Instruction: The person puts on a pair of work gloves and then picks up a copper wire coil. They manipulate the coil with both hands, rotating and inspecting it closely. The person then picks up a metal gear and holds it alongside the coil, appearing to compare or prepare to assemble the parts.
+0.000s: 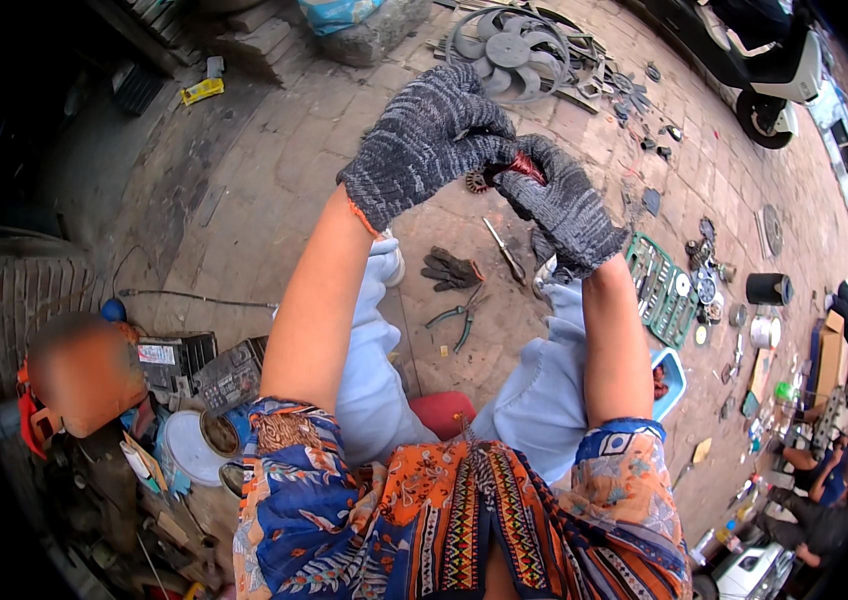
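My left hand (429, 145) and my right hand (562, 205), both in grey knitted gloves, meet out in front of me. Their fingers are closed around a small bundle of reddish copper wire (527, 168), mostly covered by the gloves. Just below the fingertips shows a round, toothed dark piece (476, 182); I cannot tell whether it is held or lies on the ground. On the paving between my feet lie a screwdriver (506, 252), a spare dark glove (452, 268) and pliers with green handles (462, 318).
A grey fan (509, 50) lies among dark parts ahead. At right are a green socket set case (666, 290), a light blue basin (672, 382) and a scooter (769, 85). Black batteries (176, 358) and a white bucket (189, 447) stand at left. People (829, 490) sit far right.
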### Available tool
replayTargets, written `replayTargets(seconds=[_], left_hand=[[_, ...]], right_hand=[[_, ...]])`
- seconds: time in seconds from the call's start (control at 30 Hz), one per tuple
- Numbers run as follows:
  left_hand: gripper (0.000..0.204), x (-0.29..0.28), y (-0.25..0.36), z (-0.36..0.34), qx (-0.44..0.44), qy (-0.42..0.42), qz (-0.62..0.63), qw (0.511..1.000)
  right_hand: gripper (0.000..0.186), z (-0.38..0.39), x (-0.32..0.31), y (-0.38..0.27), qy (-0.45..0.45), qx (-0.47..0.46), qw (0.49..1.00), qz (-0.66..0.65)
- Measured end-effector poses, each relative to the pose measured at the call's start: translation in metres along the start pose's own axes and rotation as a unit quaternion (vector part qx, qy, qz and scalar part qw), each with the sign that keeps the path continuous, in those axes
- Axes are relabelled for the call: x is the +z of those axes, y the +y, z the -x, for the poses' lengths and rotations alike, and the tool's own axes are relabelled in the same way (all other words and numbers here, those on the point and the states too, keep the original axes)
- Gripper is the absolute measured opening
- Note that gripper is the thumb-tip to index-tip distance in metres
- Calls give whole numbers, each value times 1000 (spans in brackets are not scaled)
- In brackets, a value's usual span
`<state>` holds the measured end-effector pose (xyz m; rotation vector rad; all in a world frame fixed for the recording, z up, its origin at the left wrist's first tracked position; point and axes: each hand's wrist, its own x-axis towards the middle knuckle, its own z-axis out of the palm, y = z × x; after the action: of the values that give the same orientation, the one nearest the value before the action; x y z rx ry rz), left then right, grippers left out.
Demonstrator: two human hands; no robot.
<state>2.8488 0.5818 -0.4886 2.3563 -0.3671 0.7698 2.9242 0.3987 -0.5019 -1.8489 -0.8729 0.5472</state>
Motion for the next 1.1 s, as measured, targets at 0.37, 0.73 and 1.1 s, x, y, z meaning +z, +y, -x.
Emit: replayTargets(seconds=[0.37,0.73,1.1], left_hand=[[13,2,-2,5,-217,-58,252,941],[20,-1,-17,9,-195,-72,406,890],[18,20,2,5,-283,-64,324,901]], right_hand=[[31,5,16,-3,41,-81,989,116],[31,20,-5,-21,-84,3,984,-159],[18,10,-12,-14,168,-22,984,-47]])
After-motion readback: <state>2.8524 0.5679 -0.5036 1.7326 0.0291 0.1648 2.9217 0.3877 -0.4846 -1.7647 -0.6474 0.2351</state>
